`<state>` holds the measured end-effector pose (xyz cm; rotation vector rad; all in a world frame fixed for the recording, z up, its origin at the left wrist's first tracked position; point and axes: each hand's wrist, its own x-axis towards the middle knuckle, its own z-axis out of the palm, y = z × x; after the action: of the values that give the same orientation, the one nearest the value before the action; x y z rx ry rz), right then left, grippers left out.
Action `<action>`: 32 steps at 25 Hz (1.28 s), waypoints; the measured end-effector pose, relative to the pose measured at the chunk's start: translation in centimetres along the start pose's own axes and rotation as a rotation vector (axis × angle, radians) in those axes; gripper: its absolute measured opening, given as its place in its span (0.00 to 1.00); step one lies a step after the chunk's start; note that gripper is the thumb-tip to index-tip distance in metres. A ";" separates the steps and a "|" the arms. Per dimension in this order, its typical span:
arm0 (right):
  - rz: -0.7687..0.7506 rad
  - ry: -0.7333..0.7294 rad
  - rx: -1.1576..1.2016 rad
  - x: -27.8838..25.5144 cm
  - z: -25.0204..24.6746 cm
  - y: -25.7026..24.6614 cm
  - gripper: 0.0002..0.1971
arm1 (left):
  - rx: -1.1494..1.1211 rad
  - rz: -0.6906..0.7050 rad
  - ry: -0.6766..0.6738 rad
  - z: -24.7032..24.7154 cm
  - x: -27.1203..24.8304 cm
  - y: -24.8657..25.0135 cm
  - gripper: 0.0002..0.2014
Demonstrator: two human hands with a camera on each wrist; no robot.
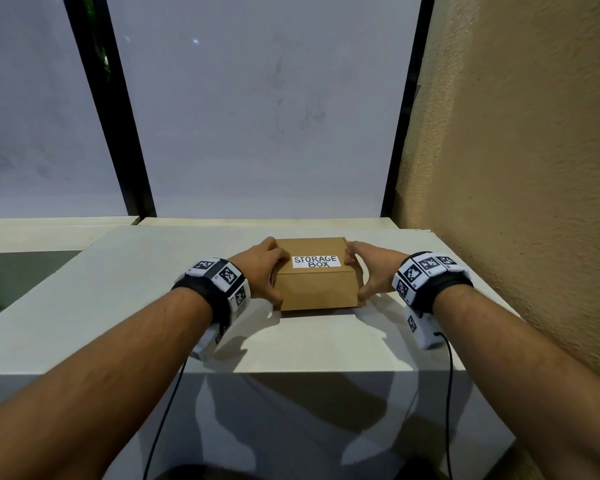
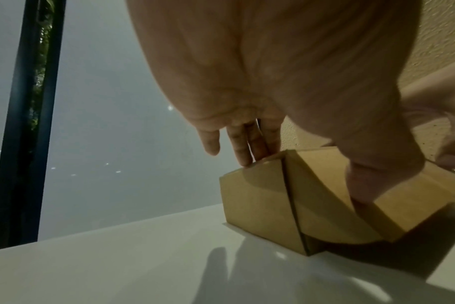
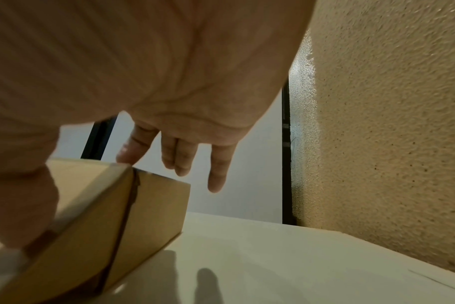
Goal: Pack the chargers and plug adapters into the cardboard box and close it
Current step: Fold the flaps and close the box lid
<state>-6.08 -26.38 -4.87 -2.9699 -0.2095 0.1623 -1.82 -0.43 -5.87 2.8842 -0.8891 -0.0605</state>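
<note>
Brown cardboard box [image 1: 314,278] labelled "STORAGE BOX" sits lid-down on white counter [image 1: 146,271]. Left hand [image 1: 260,268] and right hand [image 1: 371,268] clasp its ends, fingers on lid, thumbs on front. Press evenly; check side flaps seat flush.

Both forearms bare, reaching forward, each wrist in a black band with white tag blocks. Left hand [image 1: 264,266] clasps the left end of the cardboard box [image 1: 317,289]: fingers [image 2: 249,144] over the top edge, thumb down the near face. Right hand [image 1: 369,268] mirrors it on the right end, thumb on the near face, index at the top edge, other fingers [image 3: 216,172] hanging free.
</note>
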 end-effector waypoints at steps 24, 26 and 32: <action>-0.070 -0.048 -0.001 3.0 1.0 2.1 0.61 | 0.005 0.028 0.016 1.3 2.4 -1.9 0.48; -0.072 -0.046 -0.021 3.0 0.9 2.1 0.62 | -0.018 0.028 0.028 1.1 2.5 -1.9 0.46; -0.064 0.007 -0.020 3.3 1.1 2.3 0.58 | -0.044 0.014 0.040 0.7 2.5 -2.0 0.42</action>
<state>-2.68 -27.96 -6.68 -2.9786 -0.3069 0.1428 1.33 -0.24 -6.80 2.8279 -0.8901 -0.0206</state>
